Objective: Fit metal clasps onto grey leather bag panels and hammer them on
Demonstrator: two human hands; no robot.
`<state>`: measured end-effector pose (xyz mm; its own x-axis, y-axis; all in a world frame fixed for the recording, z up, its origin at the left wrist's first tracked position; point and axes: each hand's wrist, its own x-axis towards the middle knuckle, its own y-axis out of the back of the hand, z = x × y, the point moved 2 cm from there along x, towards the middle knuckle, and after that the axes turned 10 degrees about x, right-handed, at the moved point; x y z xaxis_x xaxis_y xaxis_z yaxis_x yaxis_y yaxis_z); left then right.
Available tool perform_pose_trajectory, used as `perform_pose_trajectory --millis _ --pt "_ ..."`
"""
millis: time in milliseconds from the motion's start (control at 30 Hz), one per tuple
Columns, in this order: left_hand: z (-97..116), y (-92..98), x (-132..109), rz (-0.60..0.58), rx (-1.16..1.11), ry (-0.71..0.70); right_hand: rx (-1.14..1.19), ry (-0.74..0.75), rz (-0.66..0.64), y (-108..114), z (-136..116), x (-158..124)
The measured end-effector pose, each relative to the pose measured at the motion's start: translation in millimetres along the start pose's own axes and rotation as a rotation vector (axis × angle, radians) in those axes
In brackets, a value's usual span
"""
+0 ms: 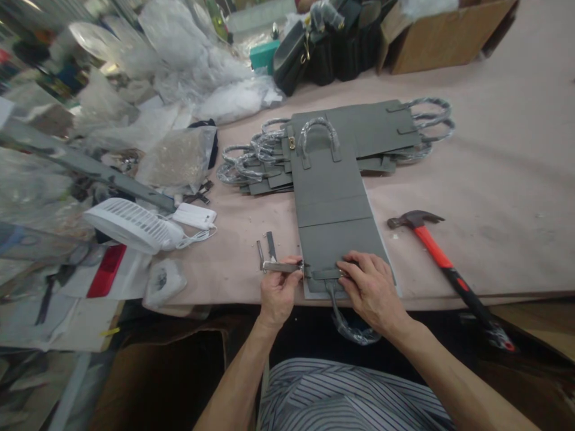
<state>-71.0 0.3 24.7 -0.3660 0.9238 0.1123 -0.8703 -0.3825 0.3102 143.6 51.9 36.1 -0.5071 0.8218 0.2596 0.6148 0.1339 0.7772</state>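
Note:
A long grey leather bag panel (335, 191) lies lengthwise before me, with a pale sheet showing under its edges. My left hand (279, 293) is closed around a slim metal tool (281, 267) and holds its tip against the panel's near left edge. My right hand (371, 287) is on the near right part of the panel, with thumb and fingertips closed at the end of a short grey strap (324, 274). A small shiny bit shows by those fingertips, too small to name. The plastic-wrapped near handle (353, 329) hangs over the table edge.
A claw hammer (433, 245) lies to the right, its grip past the table edge. Stacked grey bag panels (377, 129) lie behind. At left are a white fan (132, 224) and plastic bags (175, 158). Dark bags (323, 57) and a cardboard box (449, 39) stand at the back.

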Motion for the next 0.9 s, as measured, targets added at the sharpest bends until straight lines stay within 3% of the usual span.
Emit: perform_pose_trajectory --millis 267,433,900 --pt "1.2 0.6 -5.3 0.026 0.003 -0.061 -0.011 -0.009 -0.006 0.3 -0.9 1.1" --pt "5.3 0.1 -6.3 -0.009 0.084 -0.135 -0.017 -0.017 -0.03 0.1 -0.9 0.8" --pt "6.5 -5.8 -3.3 -0.072 0.097 -0.168 0.006 -0.031 -0.004 2.2 -3.4 2.2"
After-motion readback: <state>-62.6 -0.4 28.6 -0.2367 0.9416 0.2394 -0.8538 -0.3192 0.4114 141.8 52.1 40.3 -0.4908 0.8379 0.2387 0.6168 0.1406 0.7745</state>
